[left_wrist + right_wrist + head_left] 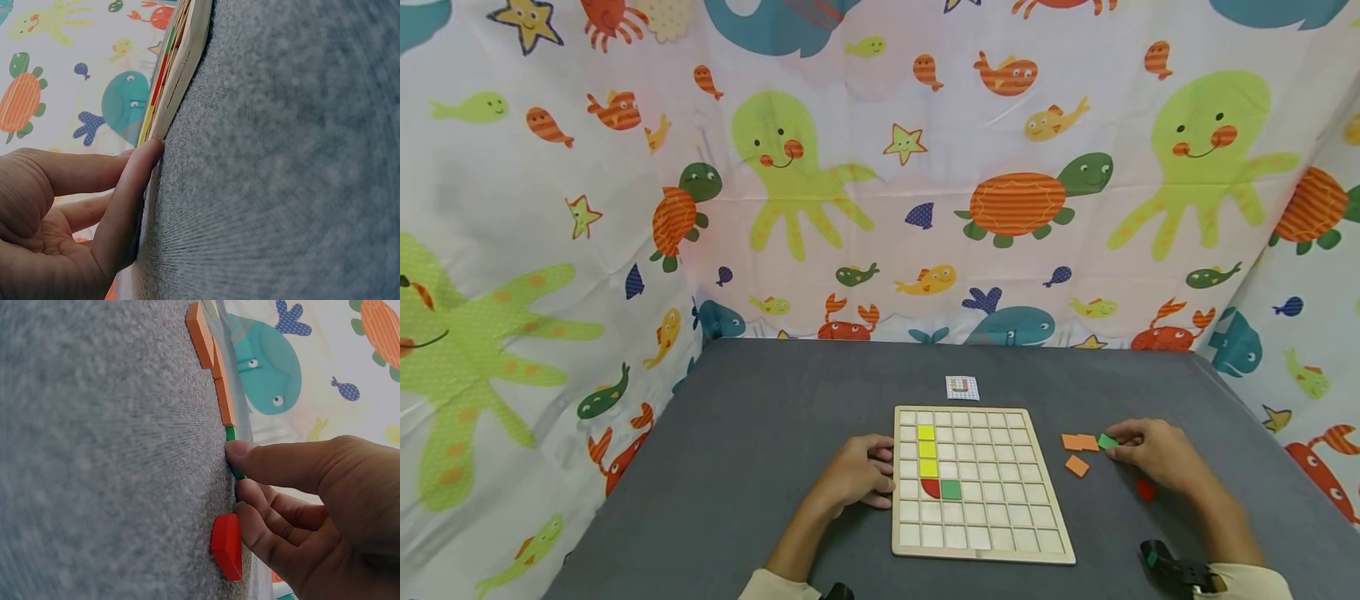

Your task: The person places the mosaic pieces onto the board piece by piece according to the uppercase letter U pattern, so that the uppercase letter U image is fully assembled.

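Note:
My left hand rests at the left edge of a wooden grid board, thumb and fingertips against its rim; the left wrist view shows the thumb straight along the side. On the board, several yellow squares form a column, with a red quarter-round piece below and a green square beside it. Right of the board, my right hand pinches a green tile between thumb and fingers, low over the table. The fingers partly cover this tile. A red block lies close under the hand.
Several orange tiles lie between the board and my right hand. A small pattern card sits just behind the board. The grey table meets a curtain printed with sea animals at its back and sides.

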### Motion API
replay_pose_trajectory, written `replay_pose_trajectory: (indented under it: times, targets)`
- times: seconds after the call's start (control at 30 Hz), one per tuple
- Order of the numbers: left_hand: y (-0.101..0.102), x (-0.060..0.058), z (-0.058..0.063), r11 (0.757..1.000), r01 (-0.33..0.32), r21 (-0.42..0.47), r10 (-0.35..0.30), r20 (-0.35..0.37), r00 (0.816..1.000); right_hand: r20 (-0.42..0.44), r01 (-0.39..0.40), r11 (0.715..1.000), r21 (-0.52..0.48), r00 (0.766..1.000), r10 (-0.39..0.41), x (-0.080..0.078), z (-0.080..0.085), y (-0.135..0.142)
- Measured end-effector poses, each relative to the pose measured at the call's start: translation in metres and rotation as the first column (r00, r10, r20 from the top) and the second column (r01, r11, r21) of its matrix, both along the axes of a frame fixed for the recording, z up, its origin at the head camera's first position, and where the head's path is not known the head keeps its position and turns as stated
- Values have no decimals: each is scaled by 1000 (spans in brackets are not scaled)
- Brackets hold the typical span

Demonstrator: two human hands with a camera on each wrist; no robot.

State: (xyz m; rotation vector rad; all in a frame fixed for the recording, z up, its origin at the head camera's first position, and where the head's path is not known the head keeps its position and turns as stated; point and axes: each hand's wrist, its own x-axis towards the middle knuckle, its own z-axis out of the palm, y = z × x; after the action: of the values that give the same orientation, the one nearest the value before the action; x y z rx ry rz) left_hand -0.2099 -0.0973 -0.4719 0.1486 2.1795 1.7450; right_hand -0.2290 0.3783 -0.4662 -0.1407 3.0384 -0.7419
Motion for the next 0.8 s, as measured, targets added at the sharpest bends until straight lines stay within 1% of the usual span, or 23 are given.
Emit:
replay_pose_trajectory:
  times: [0.27,0.47,0.63,0.8]
  targets:
    - [1,1,2,1000,-1,2,1,-1,1000,6,-26,1000,6,1000,26,-1,2,3]
    - [1,0,1,1000,2,1,-2,-4,1000,-19,-22,1000,0,1000,22,2,6,3]
    - [1,-1,1,1000,-1,-2,1,-1,1000,-36,-52,999,15,998,53,5,7,-9]
    - [1,0,2,1000,-1,-2,1,-3,1000,-50,-104,995,-2,993,103,8,10,-28]
